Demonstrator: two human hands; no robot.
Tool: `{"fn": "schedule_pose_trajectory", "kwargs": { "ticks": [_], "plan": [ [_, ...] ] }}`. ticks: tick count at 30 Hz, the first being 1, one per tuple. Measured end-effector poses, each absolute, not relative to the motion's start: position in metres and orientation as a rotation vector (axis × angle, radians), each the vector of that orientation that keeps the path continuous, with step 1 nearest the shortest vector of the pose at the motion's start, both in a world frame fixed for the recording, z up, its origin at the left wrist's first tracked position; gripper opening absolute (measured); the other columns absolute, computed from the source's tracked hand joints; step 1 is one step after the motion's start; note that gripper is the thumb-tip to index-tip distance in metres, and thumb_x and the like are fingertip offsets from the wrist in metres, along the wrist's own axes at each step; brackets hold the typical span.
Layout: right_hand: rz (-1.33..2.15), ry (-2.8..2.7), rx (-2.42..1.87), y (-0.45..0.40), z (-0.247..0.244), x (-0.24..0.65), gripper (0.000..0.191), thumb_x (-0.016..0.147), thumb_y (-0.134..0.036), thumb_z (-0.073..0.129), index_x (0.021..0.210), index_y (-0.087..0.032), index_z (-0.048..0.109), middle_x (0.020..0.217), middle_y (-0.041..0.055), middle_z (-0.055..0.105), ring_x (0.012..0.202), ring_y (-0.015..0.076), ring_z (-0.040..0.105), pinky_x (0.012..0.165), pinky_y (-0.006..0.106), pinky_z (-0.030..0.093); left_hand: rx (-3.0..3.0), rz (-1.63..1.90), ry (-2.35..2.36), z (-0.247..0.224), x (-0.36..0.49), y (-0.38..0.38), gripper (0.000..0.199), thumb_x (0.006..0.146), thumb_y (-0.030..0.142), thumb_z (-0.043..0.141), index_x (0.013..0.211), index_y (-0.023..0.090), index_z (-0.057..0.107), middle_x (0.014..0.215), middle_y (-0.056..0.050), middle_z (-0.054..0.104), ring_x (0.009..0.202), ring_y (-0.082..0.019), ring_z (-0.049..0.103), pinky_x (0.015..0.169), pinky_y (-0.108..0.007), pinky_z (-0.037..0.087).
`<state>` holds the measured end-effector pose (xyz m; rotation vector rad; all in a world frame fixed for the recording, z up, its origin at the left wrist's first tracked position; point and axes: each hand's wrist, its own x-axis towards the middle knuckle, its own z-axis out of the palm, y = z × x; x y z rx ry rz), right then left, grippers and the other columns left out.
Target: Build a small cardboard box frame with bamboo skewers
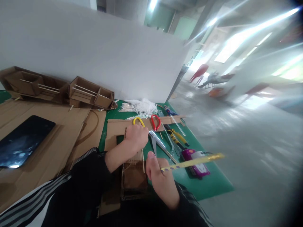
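My left hand (pixel 136 137) is closed in a fist over a narrow open cardboard box (pixel 134 181). A thin wooden stick (pixel 143 162) runs down from under this fist along the box's right side. In my right hand (pixel 161 176), a yellow pencil with purple spots (pixel 189 163) is gripped, its far end pointing right and blurred. The right thumb is close to the stick's lower end; whether they touch I cannot tell. Just beyond the hands lie open scissors (pixel 157 140) with one yellow and one red handle loop.
Yellow-black pliers (pixel 176 137) and a purple-white device (pixel 196 164) lie on the green tabletop (pixel 213 186). White sticks and strands (pixel 144 107) lie behind. Cardboard models (pixel 91 91) stand at the back left. A phone (pixel 27 140) rests on cardboard sheets (pixel 71 123).
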<state>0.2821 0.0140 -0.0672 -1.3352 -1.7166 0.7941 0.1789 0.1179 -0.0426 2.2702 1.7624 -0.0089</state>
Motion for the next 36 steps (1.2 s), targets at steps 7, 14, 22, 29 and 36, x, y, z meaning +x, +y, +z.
{"fn": "schedule_pose_trajectory", "kwargs": {
  "ticks": [7, 14, 22, 29, 36],
  "plan": [
    [0.845, -1.809, -1.267, 0.015, -0.069, 0.282, 0.064, 0.102, -0.045, 0.028, 0.044, -0.02, 0.039, 0.039, -0.0011, 0.042, 0.039, 0.01, 0.041, 0.047, 0.026, 0.032, 2.301, -0.023, 1.801, -0.042, 0.179, 0.117, 0.023, 0.096, 0.03, 0.055, 0.106, 0.013, 0.065, 0.107, -0.009, 0.067, 0.101, -0.024, 0.064, 0.085, -0.044, 0.053],
    [0.83, -1.718, -1.313, 0.015, -0.067, 0.283, 0.064, 0.099, -0.054, 0.03, 0.044, -0.022, 0.034, 0.039, -0.0013, 0.039, 0.039, 0.0107, 0.039, 0.045, 0.027, 0.032, 2.287, -0.04, 1.78, -0.042, 0.178, 0.118, 0.029, 0.095, 0.037, 0.057, 0.111, 0.014, 0.062, 0.113, -0.008, 0.065, 0.102, -0.022, 0.063, 0.089, -0.044, 0.051],
    [0.892, -1.779, -1.296, 0.015, -0.066, 0.282, 0.065, 0.101, -0.048, 0.029, 0.043, -0.021, 0.038, 0.039, -0.0006, 0.042, 0.04, 0.0104, 0.041, 0.049, 0.028, 0.032, 2.281, 0.007, 1.792, -0.043, 0.179, 0.118, 0.028, 0.091, 0.028, 0.054, 0.111, 0.016, 0.069, 0.111, -0.018, 0.067, 0.106, -0.03, 0.063, 0.087, -0.041, 0.049],
    [0.809, -1.708, -1.284, 0.012, -0.074, 0.289, 0.062, 0.1, -0.046, 0.035, 0.044, -0.022, 0.035, 0.04, -0.0021, 0.038, 0.04, 0.0109, 0.037, 0.048, 0.03, 0.028, 2.329, 0.025, 1.783, -0.043, 0.178, 0.117, 0.027, 0.09, 0.022, 0.05, 0.106, 0.015, 0.07, 0.103, -0.015, 0.07, 0.099, -0.029, 0.066, 0.083, -0.042, 0.051],
    [1.2, -0.987, -0.846, 0.022, -0.069, 0.314, 0.066, 0.099, -0.043, 0.037, 0.037, -0.021, 0.032, 0.036, -0.0039, 0.024, 0.036, 0.0104, 0.03, 0.041, 0.026, 0.029, 2.38, 0.084, 1.731, -0.033, 0.173, 0.116, 0.026, 0.083, 0.015, 0.049, 0.093, 0.016, 0.073, 0.089, -0.015, 0.072, 0.088, -0.031, 0.068, 0.072, -0.039, 0.051]
  ]
}}
